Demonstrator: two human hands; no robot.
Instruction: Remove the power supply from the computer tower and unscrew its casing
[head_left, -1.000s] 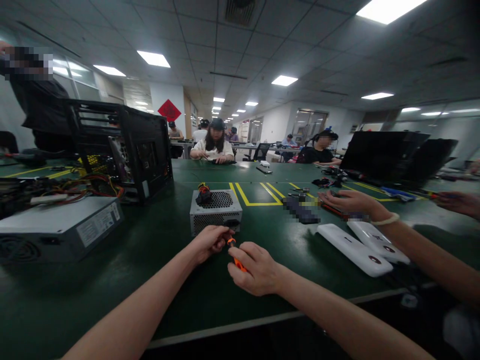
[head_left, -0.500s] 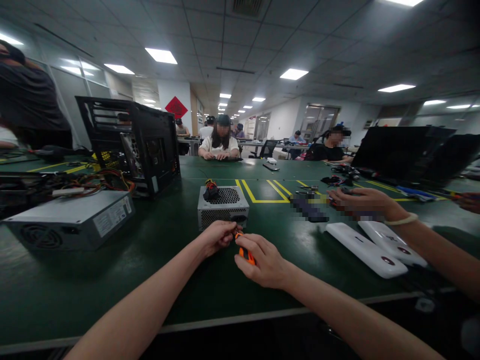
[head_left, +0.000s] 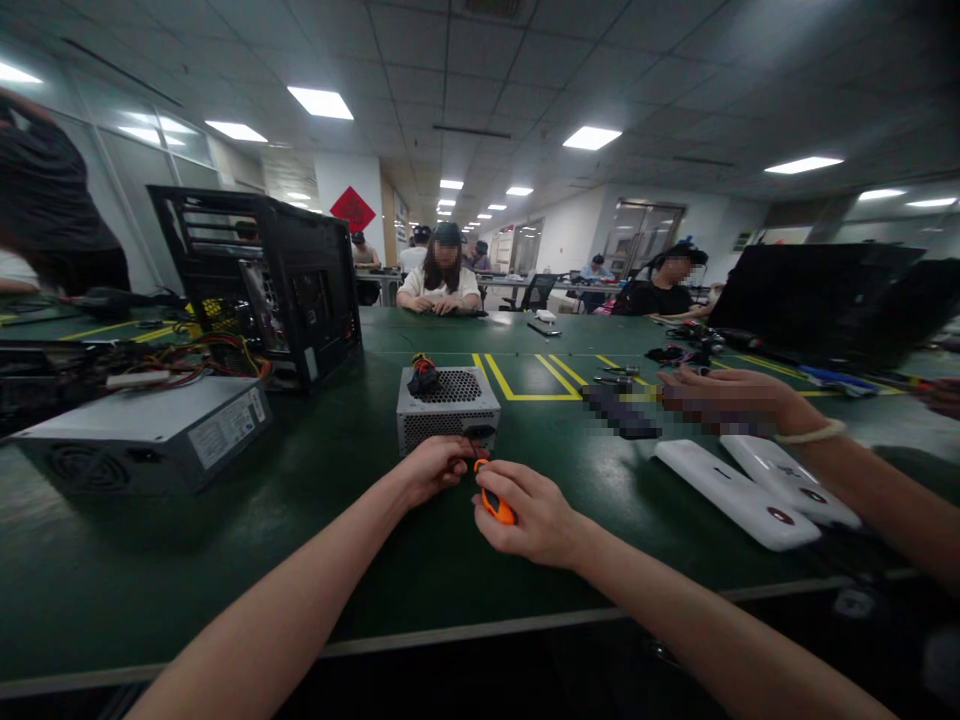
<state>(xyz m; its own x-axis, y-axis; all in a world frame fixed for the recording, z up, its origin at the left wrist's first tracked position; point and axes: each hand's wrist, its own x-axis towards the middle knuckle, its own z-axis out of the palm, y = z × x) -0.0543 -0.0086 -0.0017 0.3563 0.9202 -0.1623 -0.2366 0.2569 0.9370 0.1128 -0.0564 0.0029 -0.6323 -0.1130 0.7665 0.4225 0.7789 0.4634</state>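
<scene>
Right hand (head_left: 529, 512): is gripping the orange-handled tool (head_left: 499, 507), fingers wrapped well around it, perhaps so that the handle is sitting firmly against the palm
Left hand (head_left: 435, 472): is curling its fingers inward, with thumb and forefinger nearly meeting just beside the tool's front end, probably for steadying or guiding; whether it is pinching something small, I cannot tell
Small metal box (head_left: 450, 395): is standing on the green table (head_left: 315, 590) directly beyond the hands, within easy reach; the left hand is hiding a lower part of its front
Cable bundle (head_left: 424, 378): is lying on the box top, seemingly to stay out of the way
Tool tip: is staying too small and dark for reading its shape
Co-worker's hand (head_left: 750, 388): is reaching in from the right, above white casings (head_left: 735, 495); pixel blocks are covering what is under it
Black computer case (head_left: 262, 290): is standing at the left, its inside mostly in shadow
</scene>
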